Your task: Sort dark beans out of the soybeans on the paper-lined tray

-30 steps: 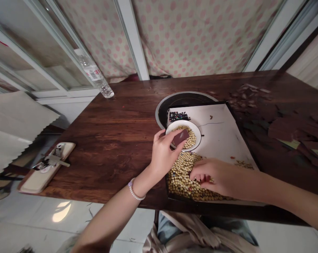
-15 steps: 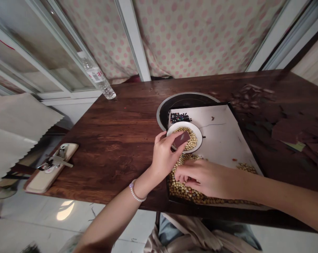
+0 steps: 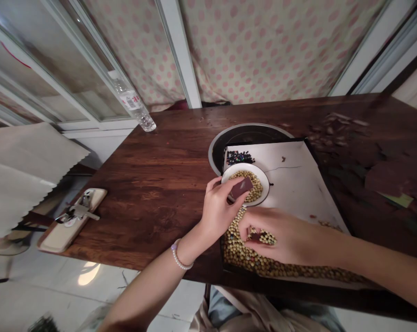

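Observation:
A white tray (image 3: 298, 177) lies on the dark wooden table (image 3: 153, 184). Tan beans (image 3: 249, 263) are heaped along its near edge. A small white bowl (image 3: 260, 174) with more beans sits on the tray's left side. My left hand (image 3: 218, 210) pinches a small dark brown card (image 3: 242, 187) over the bowl's near rim. My right hand (image 3: 280, 237) lies over the bean heap, its fingers curled around a small dark piece carrying some beans. A little pile of dark beads (image 3: 239, 158) lies at the tray's far left corner.
A round metal-rimmed opening (image 3: 243, 131) in the table lies behind the tray. Dark paper scraps (image 3: 336, 127) litter the right side. A plastic bottle (image 3: 132, 101) stands at the far left corner. A phone with keys (image 3: 72, 219) rests near the left edge.
My right hand slid left across the bean heap, then lifted slightly with beans on a small dark piece. The left hand stayed by the bowl with its card.

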A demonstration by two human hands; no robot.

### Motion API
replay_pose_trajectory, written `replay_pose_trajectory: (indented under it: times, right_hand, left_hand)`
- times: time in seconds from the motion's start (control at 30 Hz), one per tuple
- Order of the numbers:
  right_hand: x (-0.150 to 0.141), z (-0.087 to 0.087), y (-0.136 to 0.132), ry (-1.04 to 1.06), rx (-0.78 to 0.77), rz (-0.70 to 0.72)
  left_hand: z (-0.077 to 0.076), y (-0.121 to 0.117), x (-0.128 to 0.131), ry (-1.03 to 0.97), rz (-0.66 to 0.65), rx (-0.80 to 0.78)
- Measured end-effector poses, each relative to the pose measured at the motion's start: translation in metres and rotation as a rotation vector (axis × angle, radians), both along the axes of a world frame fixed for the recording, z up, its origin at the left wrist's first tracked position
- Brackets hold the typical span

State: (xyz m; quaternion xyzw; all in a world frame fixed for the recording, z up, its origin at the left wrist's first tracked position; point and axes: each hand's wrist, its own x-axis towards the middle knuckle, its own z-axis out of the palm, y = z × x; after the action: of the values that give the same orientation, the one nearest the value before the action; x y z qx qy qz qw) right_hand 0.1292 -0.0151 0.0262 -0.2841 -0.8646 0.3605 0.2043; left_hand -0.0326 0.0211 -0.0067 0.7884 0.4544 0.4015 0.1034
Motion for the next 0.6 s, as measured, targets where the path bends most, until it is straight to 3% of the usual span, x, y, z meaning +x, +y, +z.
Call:
replay_pose_trajectory:
  times: [0.17,0.3,0.47,0.6]
  right_hand:
    - [0.011,0.006,0.015,0.238,0.067,-0.263]
    - [0.014,0.001,0.027,0.285,0.204,-0.404]
    - [0.013,-0.004,0.03,0.266,0.336,-0.494]
    - [0.011,-0.009,0.032,0.317,0.465,-0.479]
  left_hand:
    - [0.003,-0.003,0.0,-0.025,-0.038,-0.055]
    - [0.004,-0.004,0.002,-0.056,-0.058,-0.106]
    - [0.006,-0.007,0.003,-0.131,-0.096,-0.124]
    - [0.009,-0.01,0.004,-0.2,-0.122,-0.204]
